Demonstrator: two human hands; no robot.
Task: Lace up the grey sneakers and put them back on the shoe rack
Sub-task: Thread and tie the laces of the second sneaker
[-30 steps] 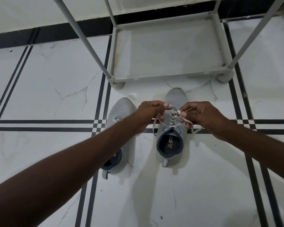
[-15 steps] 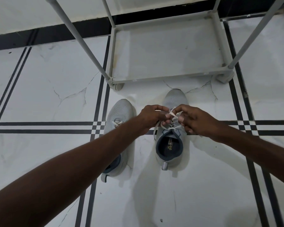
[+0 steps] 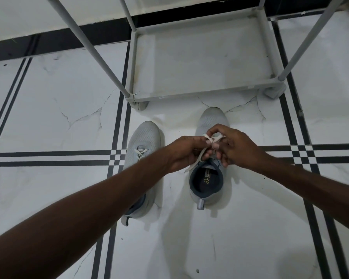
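Two grey sneakers stand side by side on the floor, toes toward the shoe rack point(image 3: 201, 93). The right sneaker point(image 3: 207, 188) has its dark opening facing me. Above its tongue my left hand point(image 3: 186, 152) and my right hand point(image 3: 235, 147) meet, both pinching its white lace point(image 3: 213, 138), which crosses between my fingertips; one loose end trails down on the left. My left forearm covers much of the left sneaker point(image 3: 144, 137), whose lace shows tied near the tongue.
The grey rack's bottom shelf stands bare just beyond the toes, with slanted posts point(image 3: 89, 47) rising left and right. A dark skirting band runs along the far wall. White marble tiles with black stripe lines surround the shoes.
My hands have drawn together over the right sneaker's tongue, from apart with the lace stretched wide to touching, with the lace now crossed between my fingertips.
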